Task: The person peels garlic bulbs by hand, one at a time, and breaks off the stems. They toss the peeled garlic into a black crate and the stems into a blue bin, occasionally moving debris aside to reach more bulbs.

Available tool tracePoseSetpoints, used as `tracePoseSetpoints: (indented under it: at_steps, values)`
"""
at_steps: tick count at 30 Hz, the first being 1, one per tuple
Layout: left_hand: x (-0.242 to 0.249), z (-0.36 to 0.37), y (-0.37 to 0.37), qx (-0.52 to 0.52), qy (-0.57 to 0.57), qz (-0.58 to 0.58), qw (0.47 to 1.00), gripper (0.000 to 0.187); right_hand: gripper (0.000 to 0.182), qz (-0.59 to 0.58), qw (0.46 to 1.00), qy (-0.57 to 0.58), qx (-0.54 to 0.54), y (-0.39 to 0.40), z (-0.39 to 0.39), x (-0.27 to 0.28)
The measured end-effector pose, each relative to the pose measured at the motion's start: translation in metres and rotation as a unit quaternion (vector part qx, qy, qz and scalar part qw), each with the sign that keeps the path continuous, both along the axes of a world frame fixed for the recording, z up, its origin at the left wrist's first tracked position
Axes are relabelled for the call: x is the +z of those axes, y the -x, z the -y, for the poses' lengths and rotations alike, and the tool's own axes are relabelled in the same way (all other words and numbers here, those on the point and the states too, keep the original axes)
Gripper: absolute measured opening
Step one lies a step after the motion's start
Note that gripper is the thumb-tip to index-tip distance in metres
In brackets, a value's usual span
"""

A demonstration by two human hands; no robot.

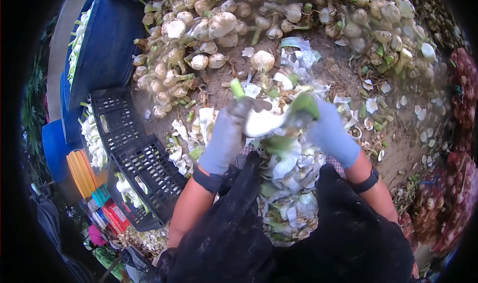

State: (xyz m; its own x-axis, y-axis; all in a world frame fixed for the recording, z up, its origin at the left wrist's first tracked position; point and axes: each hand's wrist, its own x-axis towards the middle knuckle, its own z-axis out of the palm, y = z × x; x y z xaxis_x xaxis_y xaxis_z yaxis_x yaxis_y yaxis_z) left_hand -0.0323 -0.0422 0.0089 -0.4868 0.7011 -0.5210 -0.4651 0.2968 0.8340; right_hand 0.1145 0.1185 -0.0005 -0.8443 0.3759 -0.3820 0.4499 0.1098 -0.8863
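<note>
Both hands wear pale grey gloves. My left hand is closed around a garlic bulb, its white side facing right and a cut green stem sticking up. To its right, my right hand is closed on a strip of green and white garlic skin, smeared by motion, beside the bulb. Its fingertips are partly hidden by the strip. Below the hands, a heap of peeled garlic skins lies between my legs. One unpeeled garlic bulb sits on the ground just beyond.
A large pile of unpeeled garlic curves across the far side. On the left stand black plastic crates and a blue tub with peeled garlic. Red mesh sacks line the right edge. Loose skins litter the soil.
</note>
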Motion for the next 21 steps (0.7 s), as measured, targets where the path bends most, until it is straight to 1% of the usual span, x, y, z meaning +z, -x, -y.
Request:
tracePoseSetpoints:
  at_steps: [1,2,3,4,5,6,7,8,9,10,11,12,13,14,15,16,17,18,20,21]
  values:
    - [0.002,0.0,0.005,0.024,-0.058,0.106,0.992,0.046,0.015,-0.001,1.0,0.0,0.003,-0.005,-0.003,-0.001]
    - [0.004,0.0,0.009,0.047,-0.116,0.208,0.97,0.044,0.018,0.031,0.996,-0.015,0.077,-0.011,-0.005,-0.003]
    - [0.003,0.0,0.006,0.02,-0.093,0.035,0.995,0.048,0.02,0.062,0.986,-0.027,0.151,-0.017,-0.003,-0.004]
    - [0.004,0.003,0.008,0.024,-0.089,0.031,0.995,0.048,0.023,0.091,0.969,-0.038,0.224,-0.02,0.003,-0.004]
    - [0.005,0.003,0.014,0.047,-0.069,0.063,0.994,0.055,0.023,0.055,0.934,-0.003,0.353,-0.024,0.013,0.003]
    - [0.006,0.003,0.02,0.071,-0.051,0.094,0.992,0.062,0.024,0.018,0.88,0.032,0.474,-0.031,0.023,0.014]
    - [0.005,0.005,0.023,0.114,-0.09,-0.006,0.989,0.059,0.024,0.02,0.861,0.062,0.505,-0.04,0.035,0.022]
    - [-0.01,0.01,0.037,0.255,-0.066,0.257,0.93,0.055,0.025,0.025,0.84,0.095,0.533,-0.046,0.043,0.029]
    - [-0.015,0.015,0.042,0.251,-0.062,0.257,0.931,0.056,0.025,0.023,0.838,0.095,0.536,-0.042,0.04,0.032]
    - [-0.017,0.017,0.045,0.247,-0.062,0.257,0.932,0.056,0.029,0.017,0.882,0.002,0.47,-0.032,0.034,0.034]
    - [-0.018,0.017,0.045,0.248,-0.063,0.256,0.932,0.056,0.034,0.012,0.914,-0.089,0.395,-0.022,0.028,0.036]
    - [-0.018,0.015,0.043,0.218,-0.069,0.275,0.934,0.057,0.039,0.007,0.933,-0.178,0.312,-0.013,0.024,0.035]
    - [-0.017,0.011,0.04,0.186,-0.074,0.294,0.934,0.057,0.041,-0.029,0.95,-0.23,0.21,-0.002,0.023,0.032]
    - [-0.013,0.006,0.034,0.184,-0.073,0.298,0.934,0.057,0.042,-0.063,0.952,-0.278,0.107,0.01,0.026,0.028]
    - [-0.005,0.0,0.027,0.187,-0.076,0.287,0.936,0.058,0.042,-0.059,0.953,-0.278,0.107,0.023,0.028,0.023]
    - [-0.001,-0.004,0.024,0.19,-0.081,0.274,0.939,0.059,0.036,-0.066,0.954,-0.276,0.1,0.038,0.029,0.017]
    - [-0.011,0.0,0.025,0.186,-0.122,0.315,0.923,0.057,0.029,-0.076,0.954,-0.276,0.093,0.045,0.029,0.014]
    - [-0.007,-0.003,0.026,0.185,-0.123,0.315,0.923,0.057,0.029,-0.076,0.953,-0.277,0.092,0.044,0.029,0.012]
    - [0.004,-0.004,0.029,0.194,-0.048,0.261,0.944,0.056,0.017,-0.099,0.964,-0.132,0.21,0.041,0.037,0.01]
    - [-0.009,0.006,0.034,0.215,-0.087,0.251,0.94,0.048,0.013,-0.127,0.961,-0.064,0.237,0.036,0.043,0.022]
